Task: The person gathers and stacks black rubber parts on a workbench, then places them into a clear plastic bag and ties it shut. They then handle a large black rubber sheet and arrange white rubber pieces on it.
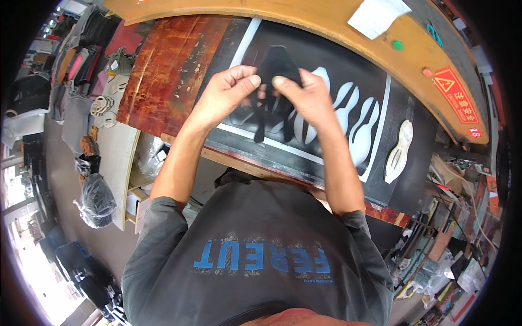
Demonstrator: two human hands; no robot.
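My left hand (224,96) and my right hand (309,99) are raised over the bench, thumbs and fingers pinching a stack or piece of black cut sheet material (277,61) with a blunt top and long prongs hanging down. How many layers there are I cannot tell. Below lies a black sheet (348,57) with several shoe-upper-shaped cutouts (363,133) showing white. Part of the row is hidden behind my hands. To the right of the sheet, a pale cutting die (399,152) of similar outline rests on the dark surface.
A yellow-orange machine beam (304,17) with a red warning sticker (455,95) and green button (397,45) spans the far side. At left are a worn red-brown board (168,70), a side table (117,163) and a plastic bag (98,201). Scraps clutter the right.
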